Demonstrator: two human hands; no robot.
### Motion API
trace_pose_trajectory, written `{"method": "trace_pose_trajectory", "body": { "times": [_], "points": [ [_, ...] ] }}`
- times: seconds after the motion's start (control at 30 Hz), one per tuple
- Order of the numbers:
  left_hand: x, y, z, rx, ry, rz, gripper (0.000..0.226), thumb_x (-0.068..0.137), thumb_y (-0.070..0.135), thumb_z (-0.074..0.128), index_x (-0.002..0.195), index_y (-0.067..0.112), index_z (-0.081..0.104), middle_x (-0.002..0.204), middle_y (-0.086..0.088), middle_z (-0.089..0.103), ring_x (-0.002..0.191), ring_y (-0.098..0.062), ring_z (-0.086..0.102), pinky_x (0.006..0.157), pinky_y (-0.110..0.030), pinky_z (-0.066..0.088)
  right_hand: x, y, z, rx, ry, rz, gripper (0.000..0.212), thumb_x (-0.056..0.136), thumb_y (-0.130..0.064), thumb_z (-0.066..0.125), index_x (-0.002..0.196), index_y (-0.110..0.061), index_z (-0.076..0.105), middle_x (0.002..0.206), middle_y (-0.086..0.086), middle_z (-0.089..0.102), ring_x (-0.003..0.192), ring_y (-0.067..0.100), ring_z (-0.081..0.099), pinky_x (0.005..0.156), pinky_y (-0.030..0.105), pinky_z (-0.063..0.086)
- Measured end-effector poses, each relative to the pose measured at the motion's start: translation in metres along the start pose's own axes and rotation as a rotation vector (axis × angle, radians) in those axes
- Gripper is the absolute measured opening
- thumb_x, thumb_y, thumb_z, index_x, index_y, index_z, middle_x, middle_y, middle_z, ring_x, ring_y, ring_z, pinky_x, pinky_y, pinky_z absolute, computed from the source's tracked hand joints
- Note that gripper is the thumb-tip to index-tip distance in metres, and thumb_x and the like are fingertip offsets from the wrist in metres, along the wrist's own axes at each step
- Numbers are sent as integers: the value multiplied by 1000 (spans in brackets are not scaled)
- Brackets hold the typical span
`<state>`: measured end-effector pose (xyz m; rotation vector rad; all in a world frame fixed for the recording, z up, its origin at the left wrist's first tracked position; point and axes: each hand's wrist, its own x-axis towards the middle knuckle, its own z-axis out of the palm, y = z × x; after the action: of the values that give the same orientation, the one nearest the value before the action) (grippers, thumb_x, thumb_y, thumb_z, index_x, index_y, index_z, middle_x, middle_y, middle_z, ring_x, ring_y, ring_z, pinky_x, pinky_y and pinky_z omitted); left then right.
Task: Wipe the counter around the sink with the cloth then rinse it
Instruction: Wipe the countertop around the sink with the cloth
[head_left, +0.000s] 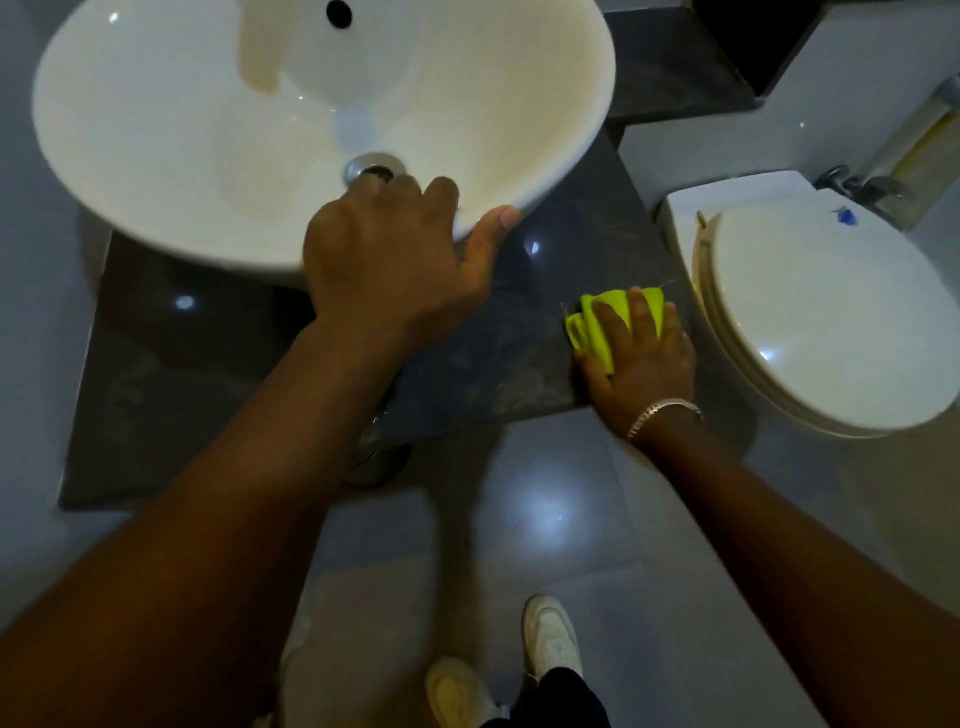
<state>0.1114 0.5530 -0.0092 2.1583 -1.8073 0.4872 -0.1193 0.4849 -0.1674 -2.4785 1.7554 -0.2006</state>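
A white round basin sink (156, 130) stands on a dark stone counter (493, 332). My left hand (389, 249) grips the sink's front rim, fingers inside the bowl near the drain (374, 166), thumb outside. My right hand (639, 353), with a silver bracelet on the wrist, presses flat on a bright yellow-green cloth (602, 322) at the counter's front right corner. The cloth is partly hidden under my fingers.
A white toilet (831, 312) with its lid closed stands just right of the counter. Beyond it are chrome fittings (857, 187) on the wall. Grey floor tiles (561, 519) lie below the counter, with my white shoes (550, 639) on them. A dark ledge (670, 67) runs back right.
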Motion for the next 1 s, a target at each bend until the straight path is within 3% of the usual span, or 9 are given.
{"method": "trace_pose_trajectory", "body": {
  "times": [0.13,0.3,0.37,0.47,0.57,0.67,0.87,1.0],
  "points": [
    [3,0,-4,-15,-35,2,63,91,64,27,102,12,61,100,-20,65,94,-40,58,62,-37,30,-13,-81,9,109,5,157,64,87,-57,36,146,-33,32,161,10,18,144,49,8,112,61,14],
    [1,-14,-11,-134,-154,125,55,90,62,32,106,14,56,106,-15,63,98,-38,55,67,-39,36,-43,-177,21,147,-73,-212,59,87,-53,39,141,-31,41,156,14,30,141,52,16,109,63,20],
    [-6,-31,-18,-148,-151,150,60,89,63,29,102,13,59,99,-15,64,94,-38,56,70,-43,45,-45,-169,20,168,-58,-350,56,86,-52,40,138,-32,46,153,12,37,138,51,26,107,62,28],
    [-15,-75,-23,-165,-148,126,73,88,68,19,91,11,64,87,-16,64,87,-36,56,71,-44,44,-40,-117,19,170,-70,-438,52,89,-51,41,139,-34,46,153,7,38,140,45,28,108,57,31],
    [-16,-110,-22,-273,-168,121,73,91,65,20,94,9,65,86,-14,63,82,-29,53,70,-36,37,-11,-90,9,137,-83,-301,56,87,-52,35,139,-34,44,156,7,34,141,44,25,109,57,29],
    [-14,-104,-18,-159,-105,76,70,89,66,19,100,16,67,87,-9,64,84,-30,55,68,-33,33,7,-128,4,136,-135,-163,59,83,-48,40,142,-38,38,160,5,23,144,47,11,113,56,17],
    [-13,-97,-19,-136,-81,4,68,87,68,20,103,21,66,84,-4,65,87,-30,57,69,-36,36,-31,-249,25,184,-275,-444,59,91,-58,36,147,-44,22,163,8,0,145,45,-7,114,60,-3],
    [-16,-98,-17,-124,-59,8,67,88,67,20,89,18,66,82,-5,63,84,-29,55,66,-32,27,-47,-289,29,119,-322,-630,55,92,-52,42,145,-44,28,162,11,5,143,51,-3,111,65,-3]
  ]
}}
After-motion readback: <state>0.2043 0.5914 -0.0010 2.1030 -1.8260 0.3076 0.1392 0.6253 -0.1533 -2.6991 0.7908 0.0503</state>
